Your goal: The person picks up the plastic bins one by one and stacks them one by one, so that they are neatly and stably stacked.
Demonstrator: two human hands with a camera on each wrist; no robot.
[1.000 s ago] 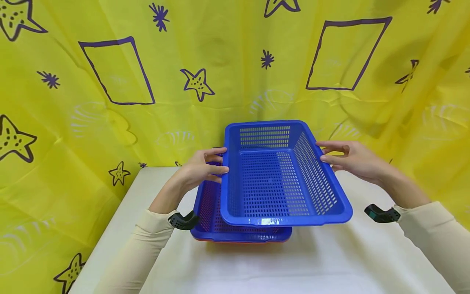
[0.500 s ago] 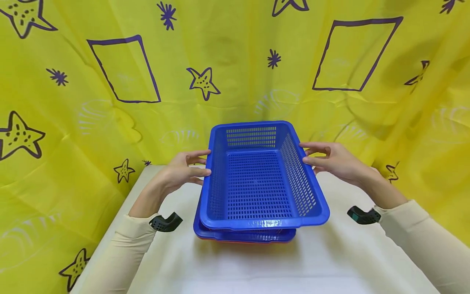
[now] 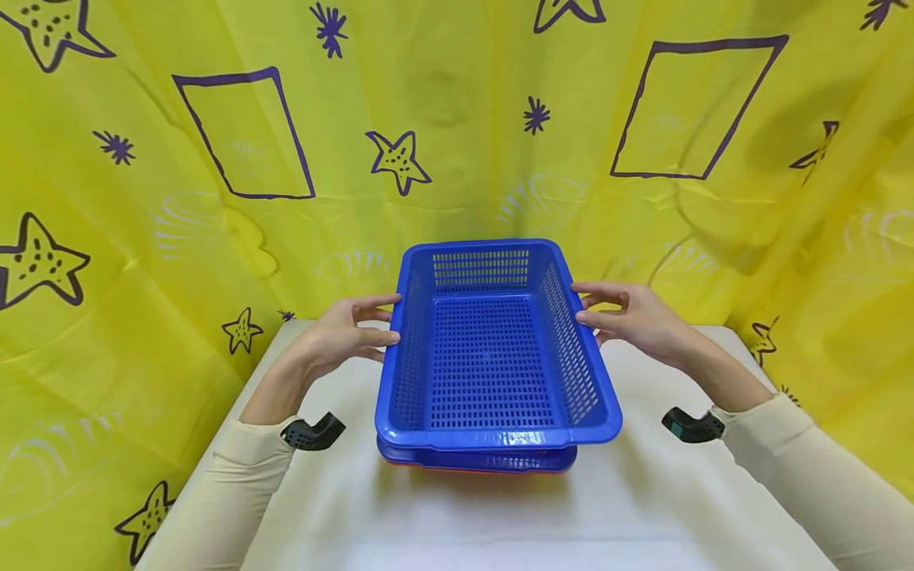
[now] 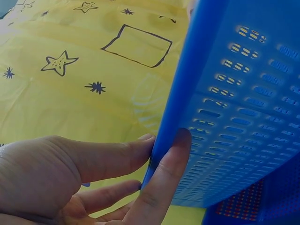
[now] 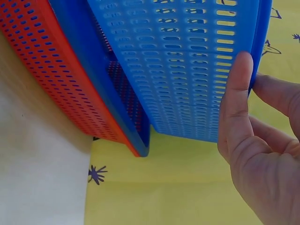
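A blue plastic basket (image 3: 493,361) with slotted walls is held up between both hands. My left hand (image 3: 343,333) pinches its left rim, thumb on one side and fingers on the other, as the left wrist view shows. On the opposite rim my right hand (image 3: 635,321) grips in the same way, with fingers under the rim against the outer wall (image 5: 187,70). Below it stands another blue basket (image 3: 478,460), mostly hidden in the head view. That lower one sits nested in a red basket (image 5: 61,75). A gap separates the held basket from the stack in the right wrist view.
The stack rests on a white table (image 3: 457,523). A yellow curtain (image 3: 464,119) printed with starfish and frames hangs behind and beside the table. Dark bands (image 3: 314,434) sit at both wrists.
The held basket has moved left, from right of the stack to over it, and both hands moved with it. Their grip on the rim stays the same.
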